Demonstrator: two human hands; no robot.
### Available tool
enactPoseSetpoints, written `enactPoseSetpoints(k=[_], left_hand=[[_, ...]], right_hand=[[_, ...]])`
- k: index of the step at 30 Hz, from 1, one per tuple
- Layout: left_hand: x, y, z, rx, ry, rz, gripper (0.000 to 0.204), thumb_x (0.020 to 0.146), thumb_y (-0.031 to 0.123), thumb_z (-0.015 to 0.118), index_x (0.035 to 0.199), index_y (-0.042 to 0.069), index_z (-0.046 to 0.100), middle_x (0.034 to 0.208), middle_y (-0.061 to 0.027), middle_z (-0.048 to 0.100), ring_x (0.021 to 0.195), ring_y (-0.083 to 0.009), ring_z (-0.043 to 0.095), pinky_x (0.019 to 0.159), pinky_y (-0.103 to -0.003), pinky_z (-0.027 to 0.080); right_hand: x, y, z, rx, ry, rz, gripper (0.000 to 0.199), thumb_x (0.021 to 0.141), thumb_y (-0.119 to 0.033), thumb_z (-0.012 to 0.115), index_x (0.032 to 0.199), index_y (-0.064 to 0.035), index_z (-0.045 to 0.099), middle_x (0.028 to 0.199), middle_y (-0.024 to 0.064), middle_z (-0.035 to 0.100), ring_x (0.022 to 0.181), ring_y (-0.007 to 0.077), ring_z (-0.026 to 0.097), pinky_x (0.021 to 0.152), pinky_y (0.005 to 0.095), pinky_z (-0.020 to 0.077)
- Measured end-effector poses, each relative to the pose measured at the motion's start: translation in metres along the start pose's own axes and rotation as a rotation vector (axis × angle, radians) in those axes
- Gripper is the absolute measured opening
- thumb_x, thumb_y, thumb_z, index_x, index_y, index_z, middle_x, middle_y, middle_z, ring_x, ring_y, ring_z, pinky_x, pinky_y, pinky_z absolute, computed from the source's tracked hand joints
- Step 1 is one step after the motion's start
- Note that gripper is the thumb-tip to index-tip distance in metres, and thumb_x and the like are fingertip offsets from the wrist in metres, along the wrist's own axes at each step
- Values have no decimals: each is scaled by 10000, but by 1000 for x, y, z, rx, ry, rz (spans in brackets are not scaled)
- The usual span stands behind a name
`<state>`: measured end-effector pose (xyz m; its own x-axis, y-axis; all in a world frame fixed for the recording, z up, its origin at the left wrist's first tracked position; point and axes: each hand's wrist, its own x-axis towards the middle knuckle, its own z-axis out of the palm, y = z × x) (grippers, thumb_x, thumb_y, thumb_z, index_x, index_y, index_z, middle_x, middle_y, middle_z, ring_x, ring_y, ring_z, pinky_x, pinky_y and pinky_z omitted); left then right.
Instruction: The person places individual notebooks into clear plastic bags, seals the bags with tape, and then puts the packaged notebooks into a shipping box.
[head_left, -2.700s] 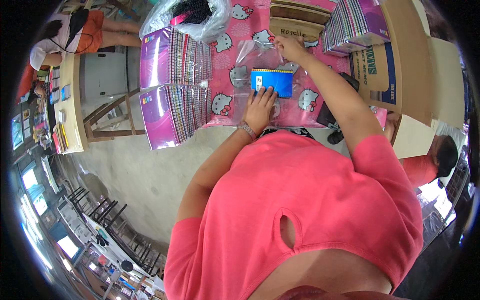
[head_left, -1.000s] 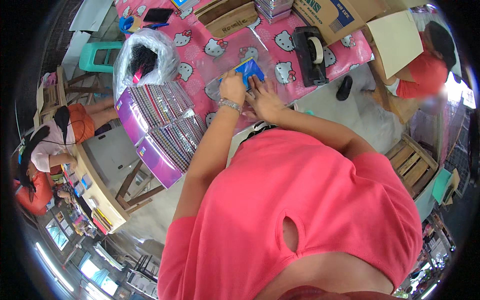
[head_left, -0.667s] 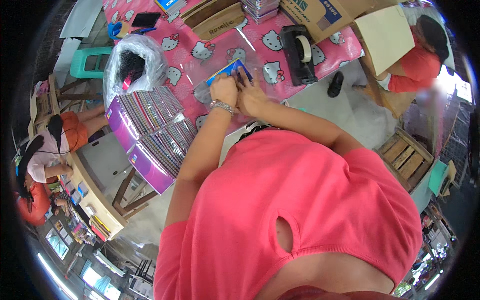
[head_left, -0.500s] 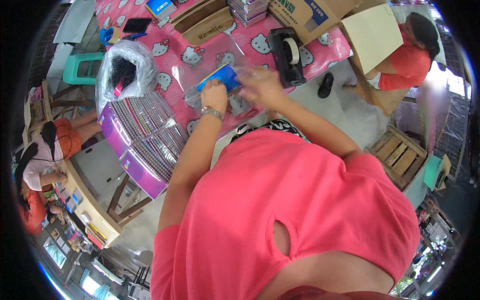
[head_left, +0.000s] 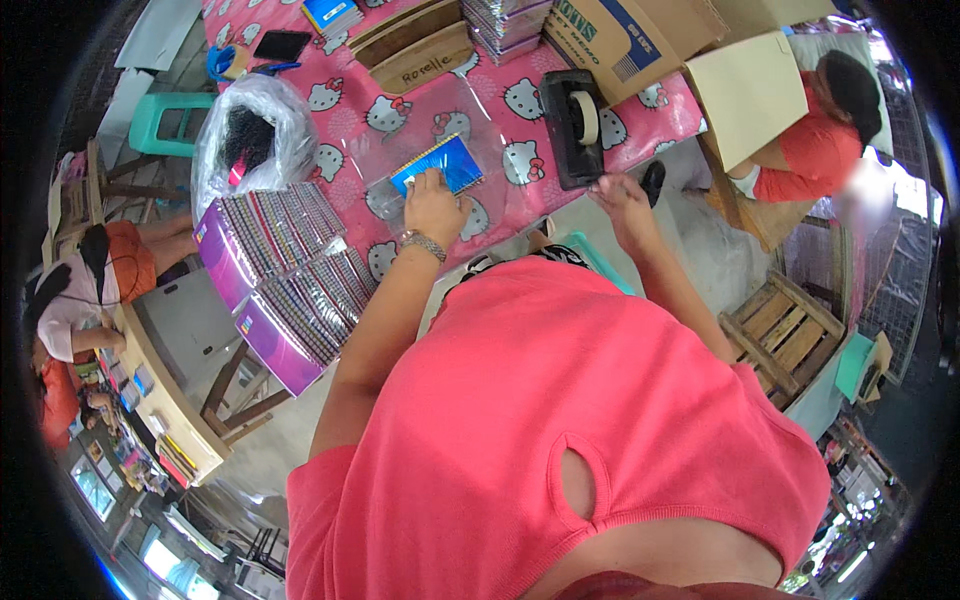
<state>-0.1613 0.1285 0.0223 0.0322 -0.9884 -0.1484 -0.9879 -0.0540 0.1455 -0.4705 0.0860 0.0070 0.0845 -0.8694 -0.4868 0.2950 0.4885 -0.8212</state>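
A small blue spiral notebook (head_left: 455, 165) lies tilted on a clear plastic sheet (head_left: 440, 110) on the pink table. My left hand (head_left: 434, 208) presses its bent fingers on the notebook's lower edge, with the thumb out to the right. At the table's near edge, my right hand (head_left: 625, 200) has its fingertips pinched at the front end of a black tape dispenser (head_left: 578, 150). A roll of tape (head_left: 587, 118) sits in the dispenser; the strip between my fingers is too small to see clearly.
Wrapped stacks of spiral notebooks (head_left: 285, 280) stand at the left, beside a plastic-lined bin (head_left: 245, 130). A wooden box (head_left: 420, 65), more notebooks (head_left: 505, 25) and a carton (head_left: 620, 45) line the back. Another person (head_left: 820, 140) sits at the right.
My right hand has moved right, from beside the notebook to the tape dispenser. My left hand stays on the notebook, its thumb now spread to the side.
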Motion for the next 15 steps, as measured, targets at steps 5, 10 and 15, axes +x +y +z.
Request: enactPoseSetpoints(k=[5,10,15], left_hand=[[-8,-16,24,33,53,34,457,714,164,647,1114,-44,572,1088,-96,512,1029,-268,484,872,-387,425],[-10,-17,21,-50,124,35,552,666,129,678,1171,-48,543,1031,-109,518,987,-285,498,815,-391,436],[-10,-19,25,-133,186,22,476,641,120,679,1087,-24,599,1006,-96,516,981,-259,502,826,-374,430]], right_hand=[[-23,24,-5,226,88,359,91,904,-129,570,912,-53,520,842,7,508,746,131,533,660,250,488],[11,33,72,-58,-657,719,61,929,-136,521,899,-85,507,699,-28,448,528,71,354,486,218,308],[89,12,192,-894,-1030,33,201,829,-237,652,776,-49,607,675,28,575,537,143,524,505,293,417]])
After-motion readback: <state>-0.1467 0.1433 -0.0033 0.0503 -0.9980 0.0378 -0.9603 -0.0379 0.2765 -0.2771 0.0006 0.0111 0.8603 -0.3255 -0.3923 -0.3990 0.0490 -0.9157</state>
